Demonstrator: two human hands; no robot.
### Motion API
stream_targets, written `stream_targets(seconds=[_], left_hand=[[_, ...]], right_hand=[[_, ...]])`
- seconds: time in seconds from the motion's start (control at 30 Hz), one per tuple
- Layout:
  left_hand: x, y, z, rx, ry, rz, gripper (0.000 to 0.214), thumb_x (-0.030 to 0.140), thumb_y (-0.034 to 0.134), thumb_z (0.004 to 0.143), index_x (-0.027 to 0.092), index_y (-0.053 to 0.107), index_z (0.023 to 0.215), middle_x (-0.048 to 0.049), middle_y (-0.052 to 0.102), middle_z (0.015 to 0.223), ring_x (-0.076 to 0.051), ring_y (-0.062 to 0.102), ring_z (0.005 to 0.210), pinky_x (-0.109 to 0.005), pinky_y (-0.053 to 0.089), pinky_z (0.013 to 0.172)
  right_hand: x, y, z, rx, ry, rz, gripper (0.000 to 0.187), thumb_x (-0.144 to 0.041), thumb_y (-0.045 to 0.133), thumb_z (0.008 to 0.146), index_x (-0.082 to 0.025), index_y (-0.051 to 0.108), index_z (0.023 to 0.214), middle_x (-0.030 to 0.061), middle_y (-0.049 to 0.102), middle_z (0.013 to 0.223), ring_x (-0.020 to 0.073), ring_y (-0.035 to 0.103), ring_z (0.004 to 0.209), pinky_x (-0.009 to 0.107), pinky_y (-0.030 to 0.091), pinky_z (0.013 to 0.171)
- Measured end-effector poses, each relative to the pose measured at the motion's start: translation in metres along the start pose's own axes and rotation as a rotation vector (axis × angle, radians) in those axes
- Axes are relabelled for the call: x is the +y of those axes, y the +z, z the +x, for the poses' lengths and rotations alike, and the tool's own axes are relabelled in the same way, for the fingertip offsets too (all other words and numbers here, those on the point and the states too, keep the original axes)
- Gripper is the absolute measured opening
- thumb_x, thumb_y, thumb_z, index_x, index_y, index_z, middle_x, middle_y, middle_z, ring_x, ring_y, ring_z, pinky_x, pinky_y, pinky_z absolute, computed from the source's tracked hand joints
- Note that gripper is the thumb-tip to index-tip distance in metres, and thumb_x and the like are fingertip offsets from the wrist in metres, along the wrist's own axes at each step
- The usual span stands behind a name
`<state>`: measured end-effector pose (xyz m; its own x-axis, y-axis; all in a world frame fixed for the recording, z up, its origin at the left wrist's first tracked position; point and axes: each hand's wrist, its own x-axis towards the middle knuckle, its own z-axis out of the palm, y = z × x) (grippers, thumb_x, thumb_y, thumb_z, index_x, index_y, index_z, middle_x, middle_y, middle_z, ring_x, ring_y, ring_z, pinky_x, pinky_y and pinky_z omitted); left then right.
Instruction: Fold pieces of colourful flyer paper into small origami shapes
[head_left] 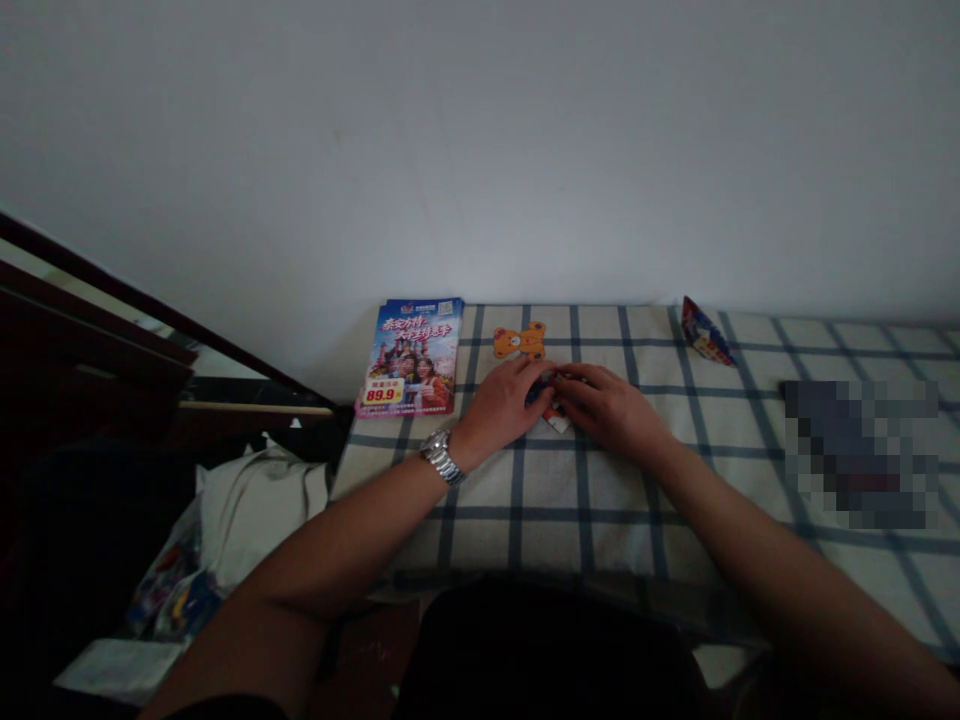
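Observation:
Both my hands meet over a small folded piece of coloured paper (556, 418) lying on the checked tablecloth (585, 500). My left hand (504, 402), with a metal watch (441, 456) on its wrist, presses on the paper's left side with curled fingers. On the paper's right side rests my right hand (604, 405), fingers bent onto it. Most of the paper is hidden beneath my fingers; only a white and red corner shows below them.
A colourful flyer (411, 355) lies at the table's far left corner. An orange bear-shaped cutout (520, 341) sits just beyond my hands. A folded paper shape (705, 333) stands near the wall. A blurred dark patch (862, 450) lies at the right. Bags and cloth (255, 500) pile left of the table.

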<state>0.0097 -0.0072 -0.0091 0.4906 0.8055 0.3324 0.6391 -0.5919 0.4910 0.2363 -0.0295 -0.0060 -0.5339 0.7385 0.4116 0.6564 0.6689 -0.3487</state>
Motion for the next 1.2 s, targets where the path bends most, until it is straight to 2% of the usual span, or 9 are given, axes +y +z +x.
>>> stream_targets(seconds=[0.27,0.43,0.6,0.8,0.97,1.07,1.2], left_hand=[[0.001,-0.003,-0.001,-0.028,0.045,0.013,0.034,0.033,0.063,0.107,0.023,0.063,0.14,-0.0082,0.067,0.122,-0.025,0.066,0.114,-0.044,0.058,0.104],[0.002,-0.004,-0.002,-0.043,0.064,0.069,0.042,0.039,0.068,0.104,0.025,0.063,0.143,-0.0088,0.065,0.123,-0.027,0.065,0.114,-0.045,0.057,0.102],[0.002,-0.004,-0.002,-0.068,0.065,0.113,0.04,0.041,0.073,0.101,0.025,0.068,0.137,-0.0096,0.064,0.124,-0.028,0.065,0.111,-0.046,0.058,0.099],[0.002,-0.003,-0.003,-0.062,0.078,0.12,0.037,0.042,0.073,0.101,0.023,0.07,0.134,-0.0098,0.063,0.124,-0.027,0.065,0.112,-0.045,0.057,0.099],[0.002,-0.002,-0.003,-0.051,0.085,0.108,0.037,0.045,0.067,0.105,0.023,0.07,0.135,-0.0098,0.064,0.125,-0.027,0.065,0.112,-0.045,0.057,0.1],[0.002,-0.002,-0.002,-0.049,0.077,0.093,0.036,0.043,0.063,0.107,0.023,0.07,0.135,-0.0097,0.064,0.125,-0.026,0.066,0.113,-0.045,0.057,0.101],[0.001,-0.001,-0.002,-0.048,0.056,0.1,0.043,0.046,0.07,0.103,0.021,0.067,0.137,-0.0108,0.064,0.125,-0.028,0.064,0.116,-0.047,0.056,0.104]], right_hand=[[0.006,0.002,-0.001,0.034,0.003,0.065,0.021,-0.025,0.062,0.105,-0.024,0.075,0.122,0.0116,0.076,0.13,0.0302,0.073,0.119,0.052,0.062,0.103],[0.006,-0.001,0.0,0.045,0.072,0.129,0.015,-0.024,0.061,0.105,-0.025,0.074,0.113,0.0091,0.078,0.125,0.0271,0.075,0.113,0.046,0.063,0.1],[0.008,-0.002,0.0,0.064,0.137,0.134,0.015,-0.028,0.061,0.105,-0.026,0.071,0.116,0.0087,0.078,0.117,0.0269,0.076,0.105,0.043,0.064,0.091],[0.008,-0.003,0.001,0.075,0.111,0.101,0.021,-0.026,0.061,0.105,-0.025,0.073,0.122,0.0103,0.076,0.117,0.0276,0.074,0.108,0.044,0.063,0.095],[0.009,-0.002,0.001,0.077,0.076,0.081,0.017,-0.027,0.062,0.104,-0.025,0.078,0.11,0.0108,0.076,0.115,0.0273,0.074,0.105,0.046,0.064,0.094],[0.011,-0.001,0.0,0.075,0.065,0.09,0.017,-0.027,0.062,0.104,-0.025,0.078,0.109,0.0107,0.077,0.113,0.0274,0.074,0.104,0.047,0.064,0.094],[0.014,0.0,-0.001,0.068,0.066,0.095,0.015,-0.027,0.064,0.103,-0.025,0.078,0.109,0.0106,0.077,0.113,0.0281,0.074,0.104,0.048,0.063,0.093]])
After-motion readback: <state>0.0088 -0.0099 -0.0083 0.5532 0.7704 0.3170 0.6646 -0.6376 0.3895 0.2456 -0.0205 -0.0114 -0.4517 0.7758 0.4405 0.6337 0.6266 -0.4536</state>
